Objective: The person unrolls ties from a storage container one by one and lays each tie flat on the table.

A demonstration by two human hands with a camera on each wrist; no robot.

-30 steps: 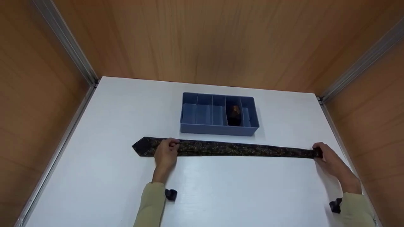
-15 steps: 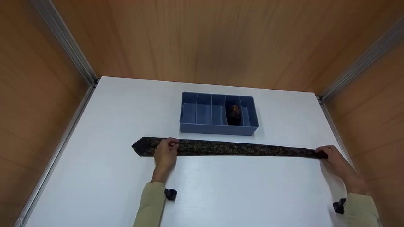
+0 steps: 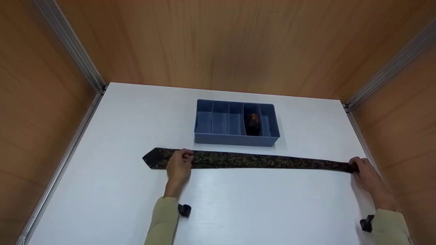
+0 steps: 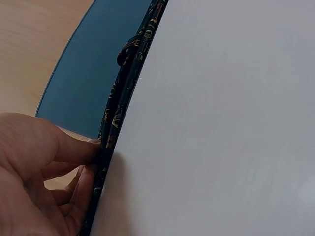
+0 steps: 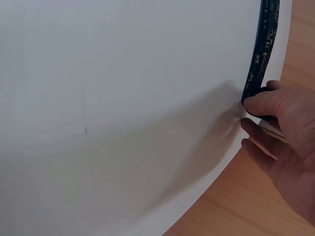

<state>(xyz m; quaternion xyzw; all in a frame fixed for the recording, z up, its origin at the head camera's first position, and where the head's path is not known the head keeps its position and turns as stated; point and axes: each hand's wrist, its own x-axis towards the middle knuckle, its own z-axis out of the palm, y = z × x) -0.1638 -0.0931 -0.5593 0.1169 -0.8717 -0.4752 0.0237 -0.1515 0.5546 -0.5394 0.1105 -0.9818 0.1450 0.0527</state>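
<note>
A dark necktie with a small gold-toned floral pattern lies stretched in a nearly straight line across the white table. Its wide pointed end is at the left. Close to that end, my left hand pinches the tie between thumb and fingers. In the left wrist view, a small loop of fabric stands up from the tie beyond the left hand. Far to the right, my right hand grips the narrower end. The right wrist view shows the right hand's thumb over the tie, hiding its tip.
Behind the tie stands a blue box divided into several compartments. One compartment holds a dark rolled item with a brownish patch. Wooden panels and metal rails enclose the white table at the back and sides.
My right hand has slid a little to the right with the narrow end, and more of the tie's length now shows. The left hand has stayed in place on the tie.
</note>
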